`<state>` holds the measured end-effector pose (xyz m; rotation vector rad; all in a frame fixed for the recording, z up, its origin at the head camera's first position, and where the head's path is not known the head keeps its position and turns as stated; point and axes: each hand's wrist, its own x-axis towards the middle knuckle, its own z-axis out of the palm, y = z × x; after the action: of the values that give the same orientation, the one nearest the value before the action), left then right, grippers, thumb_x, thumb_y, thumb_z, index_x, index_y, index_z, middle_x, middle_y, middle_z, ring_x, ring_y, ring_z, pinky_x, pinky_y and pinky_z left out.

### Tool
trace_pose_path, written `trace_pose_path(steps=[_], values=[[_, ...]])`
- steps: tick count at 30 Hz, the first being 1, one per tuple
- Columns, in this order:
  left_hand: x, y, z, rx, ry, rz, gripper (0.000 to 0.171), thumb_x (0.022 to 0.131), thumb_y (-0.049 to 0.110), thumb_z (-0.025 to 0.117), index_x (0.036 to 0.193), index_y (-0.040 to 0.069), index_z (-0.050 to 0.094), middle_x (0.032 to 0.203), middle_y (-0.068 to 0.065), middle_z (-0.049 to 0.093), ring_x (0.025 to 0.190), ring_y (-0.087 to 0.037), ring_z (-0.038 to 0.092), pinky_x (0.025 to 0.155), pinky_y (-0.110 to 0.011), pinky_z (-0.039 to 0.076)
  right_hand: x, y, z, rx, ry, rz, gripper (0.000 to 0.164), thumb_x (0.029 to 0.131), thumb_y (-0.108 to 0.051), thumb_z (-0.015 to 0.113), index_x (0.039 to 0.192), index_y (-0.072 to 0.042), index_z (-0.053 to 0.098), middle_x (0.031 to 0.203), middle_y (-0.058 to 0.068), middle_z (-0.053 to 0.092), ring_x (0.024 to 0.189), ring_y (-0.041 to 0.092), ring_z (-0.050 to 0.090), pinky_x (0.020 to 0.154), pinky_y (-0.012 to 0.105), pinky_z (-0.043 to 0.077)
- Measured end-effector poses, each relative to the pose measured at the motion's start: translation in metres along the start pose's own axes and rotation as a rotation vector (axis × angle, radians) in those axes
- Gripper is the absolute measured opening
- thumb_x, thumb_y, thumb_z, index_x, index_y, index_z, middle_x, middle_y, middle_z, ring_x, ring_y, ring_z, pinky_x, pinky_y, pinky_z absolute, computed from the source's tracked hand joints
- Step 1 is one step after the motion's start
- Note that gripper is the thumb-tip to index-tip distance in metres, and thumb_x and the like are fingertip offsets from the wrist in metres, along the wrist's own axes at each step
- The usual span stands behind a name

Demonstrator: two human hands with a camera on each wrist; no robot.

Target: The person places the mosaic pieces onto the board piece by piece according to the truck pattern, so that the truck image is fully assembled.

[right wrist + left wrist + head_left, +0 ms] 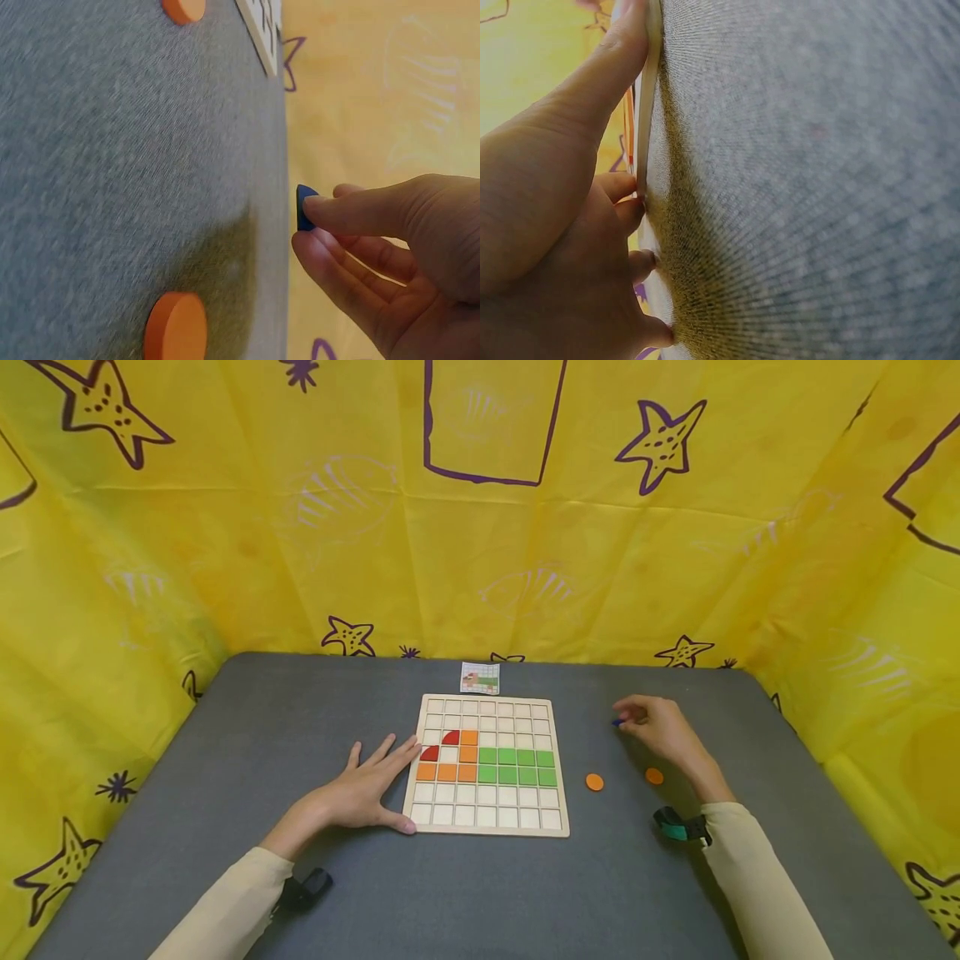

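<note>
A wooden grid board (pixel 487 817) lies flat on the table, holding red quarter-round, orange square and green square tiles. My left hand (pixel 362 793) rests at its left edge, fingers spread, with the thumb at the near corner; the left wrist view has the thumb (pixel 607 75) against the board's rim (pixel 651 97). To the right of the board, my right hand (pixel 660 727) pinches a small blue piece (pixel 306 208) between thumb and fingers, above the table. Its full shape is partly covered by the thumb. Two orange discs (pixel 594 782) lie between the board and my right forearm.
A small picture card (pixel 480 678) with a coloured grid pattern lies just beyond the board's far edge. The dark grey table (pixel 480 893) is bordered at the back and sides by yellow cloth (pixel 465 543) printed with starfish and fish.
</note>
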<state>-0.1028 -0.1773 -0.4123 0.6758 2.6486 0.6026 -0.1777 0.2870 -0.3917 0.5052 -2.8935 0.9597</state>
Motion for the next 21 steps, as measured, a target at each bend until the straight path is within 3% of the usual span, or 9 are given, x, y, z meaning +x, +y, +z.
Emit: trace_pose_path(steps=[21], values=[[0.0, 0.001, -0.002, 0.002, -0.006, -0.011, 0.118, 0.07, 0.061, 0.079, 0.157, 0.009, 0.018, 0.164, -0.01, 0.012, 0.148, -0.042, 0.001, 0.106, -0.072, -0.008, 0.016, -0.03, 0.027, 0.002, -0.046, -0.07, 0.023, 0.083, 0.007, 0.071, 0.106, 0.006, 0.07, 0.085, 0.01, 0.068, 0.078, 0.024, 0.065, 0.075, 0.043, 0.055]])
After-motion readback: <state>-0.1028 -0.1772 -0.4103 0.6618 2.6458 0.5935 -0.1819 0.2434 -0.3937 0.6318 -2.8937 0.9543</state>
